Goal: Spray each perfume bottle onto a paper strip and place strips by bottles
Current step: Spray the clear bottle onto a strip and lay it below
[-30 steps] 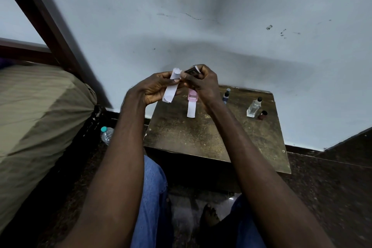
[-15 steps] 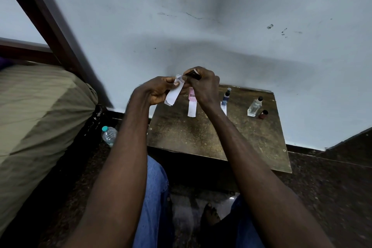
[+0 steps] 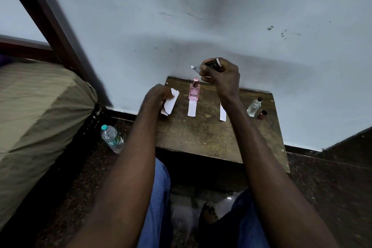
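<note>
Third strip [image 3: 222, 113] half behind right forearm [image 3: 251, 127]

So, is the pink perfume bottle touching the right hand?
Apart. The head view shows wall and table between the pink perfume bottle and the right hand, which is raised above and to its right and holds a dark bottle.

You are seated in a plain bedroom at home. A bed [image 3: 36, 106] with an olive-brown cover and a dark wooden frame [image 3: 50, 18] fills your left side. A scuffed, smudged pale wall [image 3: 221, 16] rises ahead, and a dark speckled floor [image 3: 332, 187] lies below. A small, worn wooden counter [image 3: 211, 137] stands against that wall, carrying perfume bottles. A plastic water bottle [image 3: 111, 139] lies on the floor by the bed, and your bare foot [image 3: 209, 215] rests beneath the counter.
</note>
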